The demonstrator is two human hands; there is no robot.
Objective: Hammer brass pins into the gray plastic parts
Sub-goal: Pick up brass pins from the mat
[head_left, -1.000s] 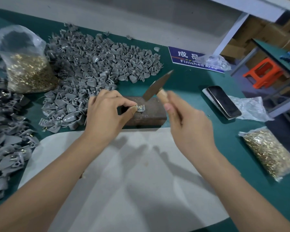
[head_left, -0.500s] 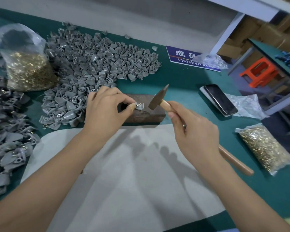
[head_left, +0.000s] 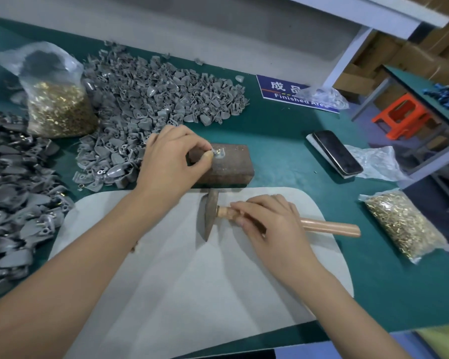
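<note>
Green matting covers the bench (head_left: 283, 141), with a pale sheet (head_left: 192, 281) laid over its near middle. At nine o'clock a heap of darker gray parts (head_left: 13, 190) spills off the left edge. At about ten o'clock stands a clear bag of brass pins (head_left: 57, 104), and just right of it a wide pile of gray plastic parts (head_left: 151, 99) spreads toward eleven and twelve o'clock.

At centre sits a rusty brown block (head_left: 228, 167). The left hand (head_left: 169, 161) reaches over its left end, thumb and forefinger pinching a small gray part (head_left: 218, 153) on the block's top — a glint of brass shows there, though it is too small to say how the pin sits.

Just below centre the hammer (head_left: 210, 213) lies on the pale sheet, its dark head toward the block and its wooden handle running out to three o'clock. The right hand (head_left: 270, 226) rests over the handle with fingers curled round it near the head.

At one o'clock lies a blue "Finished Area" sign (head_left: 278, 90) with crumpled plastic on its right end. At two o'clock a dark phone (head_left: 335, 152) lies face up. At three o'clock lies a second bag of brass pins (head_left: 402, 224). Beyond the bench, upper right — a white frame post (head_left: 347, 55), cardboard boxes (head_left: 412, 55) and an orange stool (head_left: 405, 115).
</note>
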